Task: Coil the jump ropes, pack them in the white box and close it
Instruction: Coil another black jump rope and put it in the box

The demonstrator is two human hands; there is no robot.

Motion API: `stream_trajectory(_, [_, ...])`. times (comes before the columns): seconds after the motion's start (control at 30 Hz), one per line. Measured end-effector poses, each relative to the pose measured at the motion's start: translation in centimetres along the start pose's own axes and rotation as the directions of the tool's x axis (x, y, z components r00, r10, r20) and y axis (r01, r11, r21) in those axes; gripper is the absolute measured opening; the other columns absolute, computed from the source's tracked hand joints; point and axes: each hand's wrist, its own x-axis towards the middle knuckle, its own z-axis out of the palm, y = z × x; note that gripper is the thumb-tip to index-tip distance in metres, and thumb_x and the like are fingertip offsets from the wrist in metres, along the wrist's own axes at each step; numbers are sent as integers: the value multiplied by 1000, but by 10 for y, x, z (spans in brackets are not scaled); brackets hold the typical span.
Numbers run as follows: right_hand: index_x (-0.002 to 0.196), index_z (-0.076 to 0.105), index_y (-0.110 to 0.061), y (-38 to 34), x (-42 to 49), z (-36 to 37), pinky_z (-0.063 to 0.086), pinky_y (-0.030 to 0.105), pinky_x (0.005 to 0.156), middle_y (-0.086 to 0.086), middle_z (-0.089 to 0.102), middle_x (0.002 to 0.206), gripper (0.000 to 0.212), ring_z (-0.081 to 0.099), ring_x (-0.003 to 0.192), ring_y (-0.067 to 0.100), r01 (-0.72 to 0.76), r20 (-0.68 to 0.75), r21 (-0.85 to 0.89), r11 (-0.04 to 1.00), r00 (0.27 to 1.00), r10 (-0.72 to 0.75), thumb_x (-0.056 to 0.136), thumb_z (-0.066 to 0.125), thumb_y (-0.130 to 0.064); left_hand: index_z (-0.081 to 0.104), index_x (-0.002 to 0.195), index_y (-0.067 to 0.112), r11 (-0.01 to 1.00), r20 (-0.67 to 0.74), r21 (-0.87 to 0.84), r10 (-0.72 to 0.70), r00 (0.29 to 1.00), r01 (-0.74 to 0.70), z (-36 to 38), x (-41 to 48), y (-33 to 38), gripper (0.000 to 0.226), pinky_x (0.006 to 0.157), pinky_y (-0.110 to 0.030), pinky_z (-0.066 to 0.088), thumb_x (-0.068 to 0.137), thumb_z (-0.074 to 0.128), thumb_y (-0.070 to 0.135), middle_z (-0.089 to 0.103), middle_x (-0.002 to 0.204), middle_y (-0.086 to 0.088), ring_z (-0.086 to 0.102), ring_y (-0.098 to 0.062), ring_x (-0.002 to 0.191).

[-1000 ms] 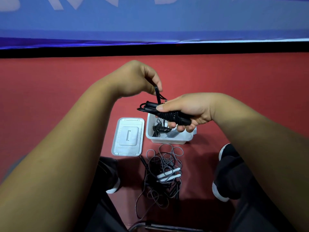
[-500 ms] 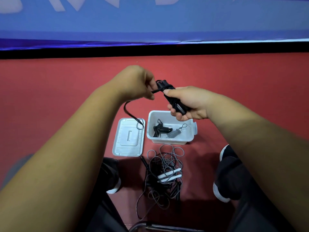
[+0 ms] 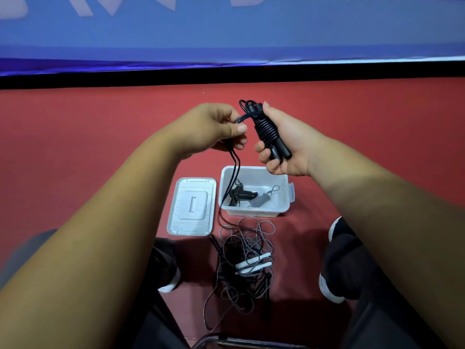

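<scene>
Jump ropes: lying nearest, at 6 o'clock, as a loose tangled pile on the red floor. Risking a snag there, with the trailing cord hanging past the white box toward that heap, possibly dragging loops along or hooking the coils inside. Farther out, at 12 o'clock, being wound: black jump rope, right hand clasping its handles with fingers curled round the wraps, left hand at 11 o'clock pinching the cord between thumb and fingertips. Risking wraps loosening and springing off if tension is dropping, judging by the stiff cord. Counting, near to far: one pile, its rope number being unclear, showing two white handles; one lid lying at the box's 9 o'clock; one box, open; two coiled ropes inside, one black, one grey; one rope in hand.
</scene>
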Motion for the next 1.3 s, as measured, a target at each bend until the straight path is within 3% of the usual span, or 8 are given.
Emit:
stream_trajectory(0.13, [86, 51, -26, -4, -3, -4, 26, 20, 46, -3, 54, 71, 52, 43, 54, 10, 6, 1, 5, 1000, 1000, -6, 88, 61, -77, 67, 107, 5, 998, 65, -64, 25, 998, -21, -7, 1, -2, 15, 96, -46, 59, 97, 69, 16, 75, 93, -12, 71, -27, 91])
stream_trajectory(0.33, [86, 45, -27, -9, -12, -1, 25, 19, 43, -4, 48, 70, 49, 35, 52, 9, 30, 73, -14, 999, 997, -28, 91, 59, -74, 74, 101, 7, 994, -15, 107, 9, 1000, -7, -13, 3, -6, 12, 97, -44, 58, 91, 78, 13, 80, 93, -10, 72, -21, 88])
stream_trajectory(0.57, [101, 59, -28, -2, -19, 11, 47, 23, 41, 5, 63, 74, 51, 56, 50, 17, 98, 75, -143, 985, 993, -88, 91, 59, -78, 78, 94, 14, 954, -62, 298, 1, 998, 18, -18, 3, -12, 13, 79, -25, 56, 88, 83, 23, 80, 87, -3, 71, -10, 78])
stream_trajectory(0.87, [103, 58, -18, 1, -15, 14, 55, 29, 49, 10, 65, 74, 52, 62, 56, 21, 172, 47, -104, 980, 985, -168, 96, 61, -69, 78, 95, 13, 956, -27, 293, 11, 1000, -3, -17, 4, -16, 11, 79, -28, 56, 91, 80, 22, 80, 88, -4, 72, -12, 80])
stream_trajectory(1.0, [112, 62, -13, 2, -11, 12, 62, 35, 57, 12, 67, 78, 57, 75, 73, 28, 174, 41, -89, 981, 984, -171, 96, 62, -67, 79, 99, 15, 965, -3, 260, 26, 1000, -24, -18, 3, -17, 9, 85, -30, 57, 92, 79, 20, 80, 93, -7, 70, -12, 84])
stream_trajectory(1.1, [107, 60, -16, 0, -12, 10, 54, 28, 49, 10, 66, 77, 50, 70, 67, 24, 180, 48, -100, 979, 983, -176, 99, 61, -65, 80, 102, 20, 965, 30, 263, 10, 1000, -18, -23, 3, -17, 13, 85, -22, 55, 91, 80, 14, 80, 95, -3, 70, -7, 87])
stream_trajectory(1.2, [111, 59, -19, -1, -13, 9, 40, 23, 42, 10, 62, 76, 45, 58, 56, 20, 191, 85, -102, 976, 979, -183, 99, 60, -63, 81, 100, 24, 939, 2, 344, 0, 1000, 0, -24, 3, -17, 16, 92, -24, 54, 86, 85, 16, 80, 96, -1, 70, -6, 87])
stream_trajectory(1.3, [113, 59, -17, 0, -14, 10, 32, 19, 39, 7, 58, 74, 51, 48, 51, 16, 176, 171, -128, 976, 973, -153, 100, 56, -66, 82, 96, 24, 934, -23, 355, -27, 999, 34, -20, 2, -18, 13, 88, -23, 53, 84, 87, 20, 81, 93, 4, 68, -3, 81])
